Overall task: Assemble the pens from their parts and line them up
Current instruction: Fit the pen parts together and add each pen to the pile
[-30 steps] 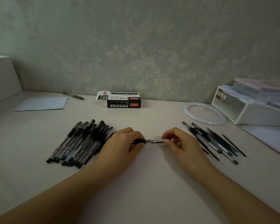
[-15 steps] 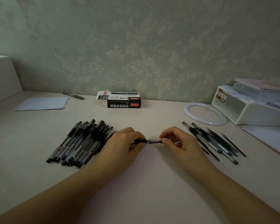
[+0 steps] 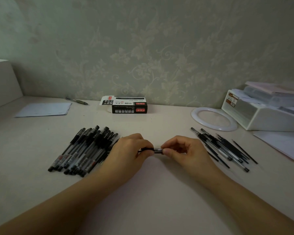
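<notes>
My left hand (image 3: 129, 150) grips a black pen body (image 3: 147, 150) at the middle of the table, most of it hidden under my fingers. My right hand (image 3: 183, 150) pinches a small dark cap (image 3: 158, 150) that now meets the pen's tip end. To the left lies a row of several assembled black pens (image 3: 85, 150), angled and partly overlapping. To the right lies a loose pile of pen parts (image 3: 222, 146): barrels and thin refills.
A black pen box (image 3: 129, 106) stands at the back centre. A white ring (image 3: 214, 118) and a white organiser (image 3: 265, 109) sit at the back right, with papers (image 3: 282, 143) beside them. A paper sheet (image 3: 44, 109) and a lone pen (image 3: 77, 100) lie at the back left.
My right hand has moved left, bringing the cap onto the pen's tip; the gap between the two pieces has closed. My left hand has barely moved.
</notes>
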Action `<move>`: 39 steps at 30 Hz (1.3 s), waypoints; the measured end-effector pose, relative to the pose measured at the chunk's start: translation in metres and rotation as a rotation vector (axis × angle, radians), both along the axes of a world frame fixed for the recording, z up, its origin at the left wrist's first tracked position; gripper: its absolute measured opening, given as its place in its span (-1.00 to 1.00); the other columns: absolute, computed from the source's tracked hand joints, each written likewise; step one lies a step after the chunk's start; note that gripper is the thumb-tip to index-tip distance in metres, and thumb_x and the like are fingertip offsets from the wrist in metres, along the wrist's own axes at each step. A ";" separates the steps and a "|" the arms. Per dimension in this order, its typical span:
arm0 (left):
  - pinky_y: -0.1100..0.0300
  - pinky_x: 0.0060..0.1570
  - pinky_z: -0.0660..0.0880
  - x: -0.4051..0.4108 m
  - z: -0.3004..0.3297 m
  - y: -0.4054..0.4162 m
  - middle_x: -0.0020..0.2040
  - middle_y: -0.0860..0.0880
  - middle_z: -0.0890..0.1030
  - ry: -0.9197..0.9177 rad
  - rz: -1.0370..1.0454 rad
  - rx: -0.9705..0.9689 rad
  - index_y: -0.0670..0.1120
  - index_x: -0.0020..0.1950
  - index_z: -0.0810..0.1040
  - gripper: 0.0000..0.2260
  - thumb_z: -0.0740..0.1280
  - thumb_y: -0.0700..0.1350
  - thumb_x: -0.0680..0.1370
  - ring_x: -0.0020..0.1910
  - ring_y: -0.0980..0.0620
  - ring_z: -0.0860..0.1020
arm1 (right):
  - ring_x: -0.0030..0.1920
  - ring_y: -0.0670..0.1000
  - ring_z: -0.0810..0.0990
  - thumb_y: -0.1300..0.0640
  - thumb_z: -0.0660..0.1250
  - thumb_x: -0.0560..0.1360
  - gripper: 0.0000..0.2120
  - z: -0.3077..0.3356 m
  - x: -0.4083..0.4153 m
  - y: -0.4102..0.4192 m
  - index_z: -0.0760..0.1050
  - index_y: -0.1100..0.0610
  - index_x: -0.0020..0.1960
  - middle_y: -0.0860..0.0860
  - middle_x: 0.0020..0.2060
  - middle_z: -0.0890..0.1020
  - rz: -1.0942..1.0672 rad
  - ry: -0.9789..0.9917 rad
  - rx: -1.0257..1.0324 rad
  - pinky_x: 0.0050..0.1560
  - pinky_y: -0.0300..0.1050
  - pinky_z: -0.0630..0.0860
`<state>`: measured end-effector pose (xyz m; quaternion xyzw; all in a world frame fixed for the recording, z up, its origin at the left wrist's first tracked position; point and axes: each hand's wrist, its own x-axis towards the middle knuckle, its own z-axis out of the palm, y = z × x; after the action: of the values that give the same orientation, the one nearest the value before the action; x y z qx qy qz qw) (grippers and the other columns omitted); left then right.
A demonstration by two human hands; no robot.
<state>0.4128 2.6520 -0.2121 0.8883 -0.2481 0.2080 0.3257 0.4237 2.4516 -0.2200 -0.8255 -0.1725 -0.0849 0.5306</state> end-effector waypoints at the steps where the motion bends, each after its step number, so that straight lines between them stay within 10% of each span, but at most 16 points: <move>1: 0.13 -0.18 0.44 0.000 0.001 0.000 -0.18 0.01 0.57 -0.006 0.000 0.005 -0.05 -0.01 0.69 -0.90 0.39 -0.11 0.52 -0.24 0.06 0.50 | -0.24 -0.14 0.63 0.24 0.49 0.43 -0.87 0.000 0.000 0.000 0.68 0.02 -0.15 -0.10 -0.27 0.71 0.004 0.002 0.008 -0.17 -0.37 0.50; 15: 0.18 -0.21 0.45 0.002 0.001 0.002 -0.17 0.04 0.56 -0.053 -0.017 0.035 -0.03 -0.01 0.68 -0.90 0.39 -0.09 0.52 -0.25 0.11 0.49 | -0.15 -0.02 0.66 0.23 0.48 0.45 -0.88 -0.002 -0.001 0.001 0.67 0.01 -0.11 -0.08 -0.20 0.71 0.015 -0.030 0.016 -0.03 -0.11 0.57; 25: 0.05 -0.29 0.49 0.004 0.013 0.023 -0.11 0.02 0.47 -0.145 0.390 0.004 -0.04 0.08 0.61 -0.86 0.31 -0.09 0.57 -0.25 -0.03 0.50 | -0.14 -0.19 0.57 0.11 0.38 0.54 -0.86 -0.005 0.000 -0.001 0.57 -0.07 0.07 -0.27 -0.11 0.62 -0.163 -0.119 0.029 -0.16 -0.40 0.49; 39: 0.08 -0.11 0.44 0.014 0.020 0.084 0.02 -0.12 0.50 0.257 0.750 0.150 -0.07 0.12 0.58 -0.81 0.22 -0.14 0.58 -0.03 -0.13 0.50 | -0.20 -0.16 0.55 0.19 0.40 0.53 -0.86 -0.004 -0.004 0.001 0.60 -0.01 0.04 -0.17 -0.20 0.63 -0.168 -0.106 -0.006 -0.20 -0.44 0.44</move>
<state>0.4270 2.7362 -0.1925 0.9573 0.1216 0.1810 0.1896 0.4194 2.4531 -0.2238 -0.8329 -0.1309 -0.1720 0.5095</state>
